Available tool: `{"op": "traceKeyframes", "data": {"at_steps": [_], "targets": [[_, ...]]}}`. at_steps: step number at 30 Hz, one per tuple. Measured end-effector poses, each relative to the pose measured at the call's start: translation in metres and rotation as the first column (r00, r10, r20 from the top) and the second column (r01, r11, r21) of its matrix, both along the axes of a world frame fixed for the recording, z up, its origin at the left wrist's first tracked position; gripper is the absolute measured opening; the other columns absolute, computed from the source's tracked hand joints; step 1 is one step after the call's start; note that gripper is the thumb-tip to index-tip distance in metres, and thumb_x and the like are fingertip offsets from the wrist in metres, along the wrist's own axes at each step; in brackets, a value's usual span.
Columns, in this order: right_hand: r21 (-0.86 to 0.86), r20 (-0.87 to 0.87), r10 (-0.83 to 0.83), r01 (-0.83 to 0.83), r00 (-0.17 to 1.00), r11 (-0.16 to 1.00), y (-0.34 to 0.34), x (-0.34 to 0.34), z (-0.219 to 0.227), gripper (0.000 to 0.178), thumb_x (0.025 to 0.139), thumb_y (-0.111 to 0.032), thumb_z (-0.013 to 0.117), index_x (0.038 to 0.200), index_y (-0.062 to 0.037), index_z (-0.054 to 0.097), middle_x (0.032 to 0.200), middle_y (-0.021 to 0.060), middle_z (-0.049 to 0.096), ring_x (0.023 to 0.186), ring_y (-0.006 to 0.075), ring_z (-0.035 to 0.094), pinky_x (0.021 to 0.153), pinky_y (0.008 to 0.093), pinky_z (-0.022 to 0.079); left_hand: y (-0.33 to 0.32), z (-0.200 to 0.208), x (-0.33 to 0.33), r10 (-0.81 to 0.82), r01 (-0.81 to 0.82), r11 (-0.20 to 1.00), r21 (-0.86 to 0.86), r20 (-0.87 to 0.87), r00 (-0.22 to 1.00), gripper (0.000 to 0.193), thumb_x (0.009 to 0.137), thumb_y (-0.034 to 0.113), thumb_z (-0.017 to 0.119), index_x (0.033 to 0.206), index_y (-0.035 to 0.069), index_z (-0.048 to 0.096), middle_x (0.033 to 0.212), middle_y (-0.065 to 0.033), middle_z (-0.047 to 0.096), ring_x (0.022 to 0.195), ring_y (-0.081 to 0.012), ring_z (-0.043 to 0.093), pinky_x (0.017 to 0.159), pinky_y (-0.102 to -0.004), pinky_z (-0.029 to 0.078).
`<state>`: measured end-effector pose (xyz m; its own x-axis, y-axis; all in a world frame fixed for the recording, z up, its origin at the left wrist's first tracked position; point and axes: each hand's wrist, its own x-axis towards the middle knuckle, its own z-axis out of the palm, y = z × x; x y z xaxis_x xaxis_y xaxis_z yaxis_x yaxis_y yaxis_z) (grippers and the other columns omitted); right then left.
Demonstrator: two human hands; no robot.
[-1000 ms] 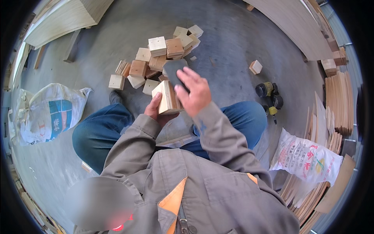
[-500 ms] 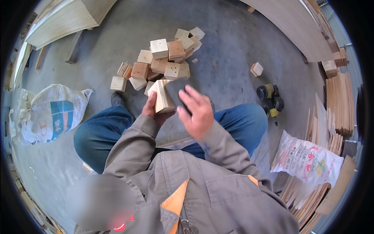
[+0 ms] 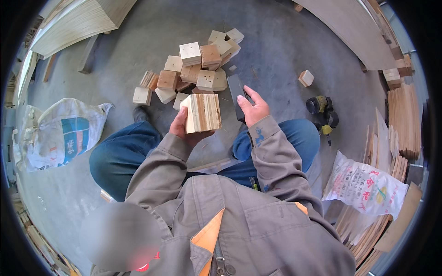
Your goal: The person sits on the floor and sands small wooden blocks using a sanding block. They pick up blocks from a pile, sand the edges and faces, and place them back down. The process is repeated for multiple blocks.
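A plywood block (image 3: 205, 113) with striped, layered edges sits in my left hand (image 3: 179, 125), the thumb on its near left side and the fingers partly hidden beneath. To its right, my right hand (image 3: 256, 108) grips a flat, dark grey sanding block (image 3: 235, 93) on edge, apart from the wood. Just beyond the held piece, a heap of similar wooden blocks (image 3: 190, 73) lies on the concrete floor; some have small holes in their faces.
A lone wooden block (image 3: 306, 78) and a black-and-yellow cordless drill (image 3: 322, 112) lie to the right. White woven sacks stand at left (image 3: 60, 133) and right (image 3: 366, 184). Stacked wood strips (image 3: 403, 122) line the right side; large sheet stacks (image 3: 83, 23) are at the far left.
The sanding block has come off the plywood block and moved right with my right hand. My left hand has turned the plywood block so its layered side faces up.
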<state>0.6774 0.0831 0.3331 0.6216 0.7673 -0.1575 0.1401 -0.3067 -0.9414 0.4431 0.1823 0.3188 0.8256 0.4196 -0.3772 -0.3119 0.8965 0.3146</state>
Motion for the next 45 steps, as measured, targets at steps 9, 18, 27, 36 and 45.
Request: {"op": "traceKeyframes", "data": {"at_steps": [9, 18, 27, 36, 45], "targets": [[0.245, -0.376, 0.061, 0.036, 0.925, 0.969, 0.003, -0.019, 0.030, 0.050, 0.102, -0.017, 0.066, 0.145, 0.0050, 0.053, 0.137, 0.0135, 0.063, 0.122, 0.0162, 0.060, 0.103, 0.0280, 0.048, 0.023, -0.012, -0.011, 0.005, 0.003, 0.959, 0.283, -0.027, 1.000, 0.082, 0.072, 0.016, 0.073, 0.146, -0.004, 0.045, 0.132, -0.0179, 0.063, 0.121, -0.0332, 0.064, 0.099, -0.0464, 0.056], [0.241, -0.611, 0.105, 0.057, 0.785, 0.969, 0.001, -0.014, 0.022, 0.045, 0.103, -0.016, 0.064, 0.143, 0.0031, 0.057, 0.130, 0.0094, 0.066, 0.115, 0.0131, 0.061, 0.100, 0.0264, 0.049, 0.027, 0.008, 0.000, 0.114, 0.042, 0.759, 0.650, -0.197, 0.974, 0.099, 0.059, 0.008, 0.082, 0.150, -0.003, 0.044, 0.138, -0.0135, 0.060, 0.127, -0.0266, 0.059, 0.112, -0.0395, 0.044], [0.248, -0.606, 0.165, -0.012, 0.778, 0.969, 0.005, -0.014, 0.024, 0.045, 0.103, -0.016, 0.064, 0.143, 0.0024, 0.056, 0.131, 0.0087, 0.065, 0.114, 0.0128, 0.061, 0.100, 0.0267, 0.049, 0.034, -0.016, -0.006, 0.332, -0.254, 0.863, 0.436, -0.112, 0.937, 0.094, 0.073, 0.014, 0.083, 0.154, -0.001, 0.037, 0.141, -0.0200, 0.056, 0.123, -0.0300, 0.063, 0.104, -0.0434, 0.053], [0.202, -0.478, 0.231, -0.150, 0.847, 0.968, 0.007, -0.040, 0.022, 0.051, 0.099, -0.018, 0.069, 0.145, -0.0005, 0.055, 0.120, 0.0084, 0.070, 0.099, 0.0128, 0.067, 0.091, 0.0279, 0.054, 0.026, -0.012, 0.000, 0.377, -0.399, 0.917, -0.020, -0.289, 0.880, 0.072, 0.090, 0.047, 0.068, 0.153, 0.020, 0.045, 0.147, -0.0088, 0.057, 0.135, -0.0354, 0.053, 0.108, -0.0642, 0.039], [0.082, -0.273, 0.191, -0.175, 0.943, 0.981, 0.007, -0.050, 0.028, 0.051, 0.097, -0.021, 0.072, 0.141, 0.0005, 0.059, 0.133, 0.0164, 0.065, 0.112, 0.0217, 0.066, 0.098, 0.0332, 0.053, 0.022, -0.009, 0.004, 0.325, -0.382, 0.922, -0.067, -0.402, 0.856, 0.065, 0.092, 0.049, 0.069, 0.146, 0.016, 0.051, 0.135, -0.0112, 0.064, 0.120, -0.0352, 0.061, 0.098, -0.0590, 0.048]]}}
